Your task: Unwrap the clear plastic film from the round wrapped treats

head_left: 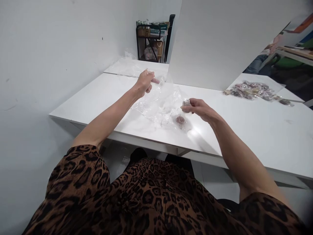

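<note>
My left hand is closed on a clear plastic bag at the middle of the white table. The bag lies crumpled and spread between my two hands. My right hand pinches a small greyish wrapped piece between thumb and fingers, beside the bag's right edge. Just below it lies a round brown piece in clear wrapping. The glare and wrinkled film make it hard to tell whether that brown piece is in the bag or on the table.
Several small wrapped pieces are heaped at the right back of the white table. A tall white panel stands behind the bag. More clear film lies at the far left. Beyond stands a dark shelf cart. A person's legs show at upper right.
</note>
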The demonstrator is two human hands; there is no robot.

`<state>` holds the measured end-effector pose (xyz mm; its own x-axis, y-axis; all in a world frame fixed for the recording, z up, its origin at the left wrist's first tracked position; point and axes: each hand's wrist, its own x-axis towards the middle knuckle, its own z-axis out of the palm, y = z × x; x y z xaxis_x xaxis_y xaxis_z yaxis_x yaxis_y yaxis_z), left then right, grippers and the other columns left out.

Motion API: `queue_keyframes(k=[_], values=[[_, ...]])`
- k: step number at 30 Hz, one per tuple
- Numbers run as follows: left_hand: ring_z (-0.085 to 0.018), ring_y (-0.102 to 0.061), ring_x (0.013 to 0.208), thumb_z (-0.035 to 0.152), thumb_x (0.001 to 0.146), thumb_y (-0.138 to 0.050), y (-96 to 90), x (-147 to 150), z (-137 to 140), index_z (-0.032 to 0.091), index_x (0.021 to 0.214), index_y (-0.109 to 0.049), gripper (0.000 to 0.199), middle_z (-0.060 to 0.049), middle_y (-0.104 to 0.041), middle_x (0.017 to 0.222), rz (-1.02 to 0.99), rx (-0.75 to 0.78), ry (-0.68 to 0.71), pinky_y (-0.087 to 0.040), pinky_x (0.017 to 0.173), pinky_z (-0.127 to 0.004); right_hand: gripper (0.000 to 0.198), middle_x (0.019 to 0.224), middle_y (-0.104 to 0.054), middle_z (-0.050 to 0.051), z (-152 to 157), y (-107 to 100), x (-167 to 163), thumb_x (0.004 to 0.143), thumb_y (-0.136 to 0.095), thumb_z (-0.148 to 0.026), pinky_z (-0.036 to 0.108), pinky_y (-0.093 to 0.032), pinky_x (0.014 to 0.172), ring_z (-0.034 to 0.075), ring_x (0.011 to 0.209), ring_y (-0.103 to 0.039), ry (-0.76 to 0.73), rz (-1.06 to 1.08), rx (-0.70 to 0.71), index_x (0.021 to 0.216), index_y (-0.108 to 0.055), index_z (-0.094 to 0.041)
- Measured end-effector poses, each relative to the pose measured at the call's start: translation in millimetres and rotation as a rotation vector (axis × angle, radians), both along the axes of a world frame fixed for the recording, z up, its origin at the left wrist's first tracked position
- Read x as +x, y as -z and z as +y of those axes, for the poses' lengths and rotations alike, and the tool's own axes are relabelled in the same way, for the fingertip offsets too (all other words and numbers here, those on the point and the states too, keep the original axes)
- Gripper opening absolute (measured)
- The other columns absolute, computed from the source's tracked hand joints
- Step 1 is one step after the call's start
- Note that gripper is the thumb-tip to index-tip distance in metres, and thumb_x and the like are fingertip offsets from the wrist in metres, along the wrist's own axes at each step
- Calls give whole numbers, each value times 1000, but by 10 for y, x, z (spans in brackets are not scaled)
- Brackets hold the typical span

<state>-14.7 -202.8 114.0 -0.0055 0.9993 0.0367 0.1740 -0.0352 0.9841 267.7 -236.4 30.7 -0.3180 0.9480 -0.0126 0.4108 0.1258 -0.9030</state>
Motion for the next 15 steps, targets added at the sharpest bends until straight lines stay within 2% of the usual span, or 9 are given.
queue_keyframes(k=[3, 5, 8, 11, 15], values=[[-1, -28, 42, 35, 102, -51, 36, -18, 22, 20, 101, -42, 17, -6, -70, 91, -10, -8, -10, -20, 43, -19, 39, 98, -66, 11, -168, -7, 3, 78, -79, -54, 39, -48, 80, 25, 91, -60, -190, -235, -61, 88, -63, -20], [-1, -28, 41, 38, 101, -53, 69, -41, 40, 20, 102, -43, 20, -5, -71, 91, -17, -13, -10, -19, 43, -19, 35, 107, -66, 13, -212, 56, -40, 82, -75, -52, 41, -49, 86, 29, 100, -60, -239, -426, -21, 93, -66, -20], [-2, -26, 40, 37, 99, -57, 113, -77, 65, 21, 101, -44, 21, -3, -71, 86, -31, -23, -20, -18, 42, -20, 30, 105, -64, 12, -199, 152, -105, 88, -68, -47, 41, -47, 87, 29, 99, -59, -273, -624, 83, 99, -66, -19], [-2, -25, 38, 33, 97, -58, 139, -100, 83, 22, 97, -43, 19, -1, -70, 81, -55, -25, -37, -17, 40, -22, 37, 109, -61, 12, -197, 183, -136, 87, -69, -43, 38, -45, 84, 26, 93, -58, -255, -664, 111, 116, -65, -20], [-2, -24, 36, 26, 99, -53, 159, -108, 87, 22, 92, -41, 15, -1, -71, 79, -93, -29, -60, -18, 38, -21, 73, 121, -58, 14, -345, 148, -133, 83, -76, -38, 36, -43, 81, 27, 97, -58, -230, -540, 48, 148, -50, -20]])
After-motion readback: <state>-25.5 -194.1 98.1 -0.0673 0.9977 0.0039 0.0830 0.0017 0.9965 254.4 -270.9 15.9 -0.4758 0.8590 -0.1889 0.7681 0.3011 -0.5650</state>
